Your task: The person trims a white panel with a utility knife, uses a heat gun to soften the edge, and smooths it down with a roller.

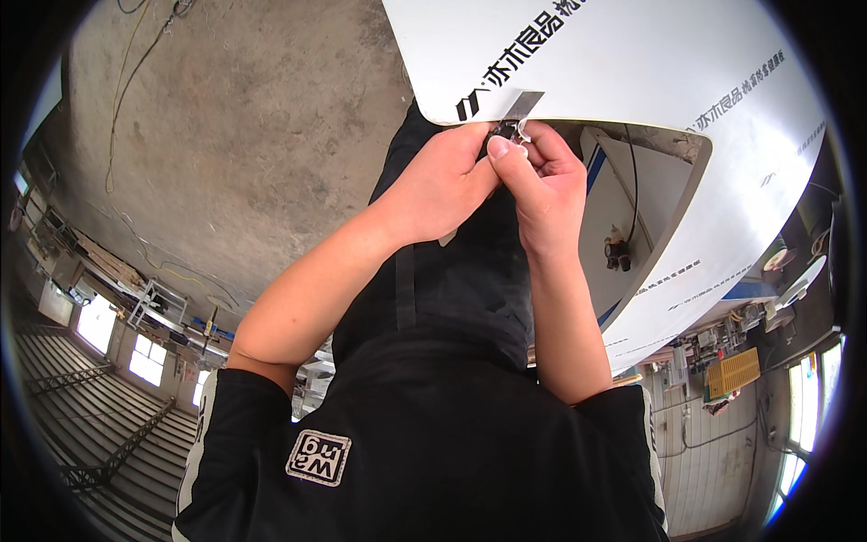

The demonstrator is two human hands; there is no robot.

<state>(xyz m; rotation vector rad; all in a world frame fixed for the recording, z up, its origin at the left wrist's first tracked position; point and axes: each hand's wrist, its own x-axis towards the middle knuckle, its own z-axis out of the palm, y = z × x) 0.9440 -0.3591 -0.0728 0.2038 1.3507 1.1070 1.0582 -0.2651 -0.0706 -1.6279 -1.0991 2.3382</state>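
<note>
The hands [553,194] partly hide a small dark object [508,131] (its kind unclear).

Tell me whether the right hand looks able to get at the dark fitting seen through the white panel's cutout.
Probably not yet: the right hand holds a small dark item. Nothing visible covers the dark fitting, but its depth is hard to judge.

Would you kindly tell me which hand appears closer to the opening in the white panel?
The right hand: in this view it is right beside the opening in the white panel, whereas the left hand lies farther left.
</note>
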